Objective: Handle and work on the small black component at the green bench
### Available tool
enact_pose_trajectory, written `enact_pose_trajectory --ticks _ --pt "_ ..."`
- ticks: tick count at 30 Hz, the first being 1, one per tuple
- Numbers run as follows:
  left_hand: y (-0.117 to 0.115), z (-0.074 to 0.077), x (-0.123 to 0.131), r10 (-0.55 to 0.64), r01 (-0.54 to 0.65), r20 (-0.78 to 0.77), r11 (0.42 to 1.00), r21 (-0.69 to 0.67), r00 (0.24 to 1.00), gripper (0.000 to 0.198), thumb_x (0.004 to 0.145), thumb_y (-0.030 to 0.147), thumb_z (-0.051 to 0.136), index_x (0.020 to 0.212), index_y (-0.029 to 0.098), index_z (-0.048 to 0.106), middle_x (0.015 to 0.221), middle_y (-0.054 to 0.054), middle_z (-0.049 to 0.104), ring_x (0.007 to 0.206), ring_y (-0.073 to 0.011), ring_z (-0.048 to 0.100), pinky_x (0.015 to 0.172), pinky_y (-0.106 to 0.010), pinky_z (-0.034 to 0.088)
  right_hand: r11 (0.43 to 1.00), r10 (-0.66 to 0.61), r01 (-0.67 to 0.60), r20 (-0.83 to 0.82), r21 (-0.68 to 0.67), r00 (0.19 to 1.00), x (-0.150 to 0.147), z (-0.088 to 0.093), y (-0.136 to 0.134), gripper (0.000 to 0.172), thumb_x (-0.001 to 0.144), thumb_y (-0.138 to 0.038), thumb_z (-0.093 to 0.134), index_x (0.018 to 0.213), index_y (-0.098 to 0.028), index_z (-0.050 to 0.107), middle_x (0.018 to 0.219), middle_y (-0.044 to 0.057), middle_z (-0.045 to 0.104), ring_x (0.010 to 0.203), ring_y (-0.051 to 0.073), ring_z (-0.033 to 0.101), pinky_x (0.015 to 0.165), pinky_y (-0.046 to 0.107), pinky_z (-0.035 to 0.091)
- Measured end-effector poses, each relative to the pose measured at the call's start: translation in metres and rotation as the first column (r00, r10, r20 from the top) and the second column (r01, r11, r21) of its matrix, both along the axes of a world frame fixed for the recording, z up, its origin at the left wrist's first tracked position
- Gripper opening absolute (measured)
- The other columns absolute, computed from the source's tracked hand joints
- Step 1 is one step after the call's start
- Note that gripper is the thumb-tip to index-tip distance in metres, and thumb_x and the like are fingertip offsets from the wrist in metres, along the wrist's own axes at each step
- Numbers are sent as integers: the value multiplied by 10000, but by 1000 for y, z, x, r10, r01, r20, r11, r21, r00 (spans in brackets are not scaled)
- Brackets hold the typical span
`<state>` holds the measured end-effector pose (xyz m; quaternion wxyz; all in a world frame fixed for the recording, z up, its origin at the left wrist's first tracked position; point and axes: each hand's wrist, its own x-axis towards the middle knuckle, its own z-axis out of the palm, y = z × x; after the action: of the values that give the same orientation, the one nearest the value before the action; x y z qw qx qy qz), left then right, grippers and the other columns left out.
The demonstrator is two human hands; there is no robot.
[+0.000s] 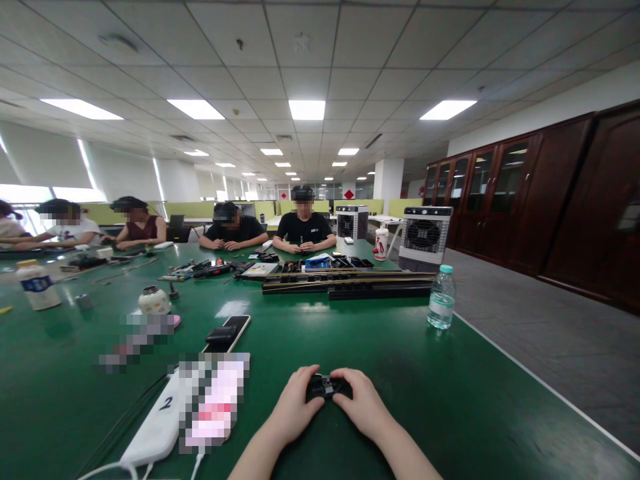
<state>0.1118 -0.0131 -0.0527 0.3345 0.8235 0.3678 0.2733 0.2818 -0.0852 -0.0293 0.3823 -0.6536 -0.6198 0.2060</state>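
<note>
Close to the near side of the green table, a small black device with a metal piece at its middle [327, 387] is held between both hands. My left hand [297, 399] grips its left end, thumb on the near side and fingers on the far side. On the right end, my right hand [359, 400] does the same. The fingers cover both ends, and the device is too small and dark for me to name its kind.
Left of my hands lie a white power strip [159, 420], a pixelated phone and a dark phone [239, 328]. A water bottle [442, 299] stands at the right edge of the green table [400, 353]. Long black rails [380, 291] and tools lie ahead; several people sit beyond.
</note>
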Motion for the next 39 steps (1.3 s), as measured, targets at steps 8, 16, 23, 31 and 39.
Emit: enact_pose_trajectory --ticks 8,16,23,31,39 --pt "2 0 0 12 -12 12 1000 -2 1000 472 690 199 566 1159 152 535 1206 -116 526 1136 -247 478 1027 -386 337 1000 -1 1 4 -1 1000 -1 1 0 319 689 -195 581 997 -206 663 1063 58 674 1050 231 570 972 375 395" --pt "1 -1 0 8 -10 38 999 31 999 440 678 183 569 1118 181 559 1142 -93 568 1092 -241 506 992 -388 370 998 26 -29 57 53 998 -5 2 -1 217 700 -237 601 905 -229 669 1014 34 685 1025 227 575 953 371 391" --pt "2 -2 0 8 -8 17 1000 24 1000 500 683 200 573 1181 176 544 1180 -100 561 1124 -245 490 1016 -395 351 999 3 -7 76 47 997 -6 1 0 192 712 -231 587 888 -229 662 1023 37 682 1037 230 570 962 374 381" --pt "1 2 -1 -3 3 -1 999 36 1000 461 701 190 549 1162 195 558 1174 -86 559 1120 -238 486 1017 -394 355 999 19 -23 99 36 995 -6 0 1 202 719 -241 576 901 -224 661 1032 43 676 1040 231 569 959 375 385" --pt "0 4 -2 -22 21 10 1000 20 1000 426 728 151 529 1152 187 554 1143 -80 554 1092 -218 498 1002 -352 369 998 25 -30 79 57 997 -6 1 2 186 745 -243 554 900 -233 655 1044 45 675 1056 237 565 961 383 386"
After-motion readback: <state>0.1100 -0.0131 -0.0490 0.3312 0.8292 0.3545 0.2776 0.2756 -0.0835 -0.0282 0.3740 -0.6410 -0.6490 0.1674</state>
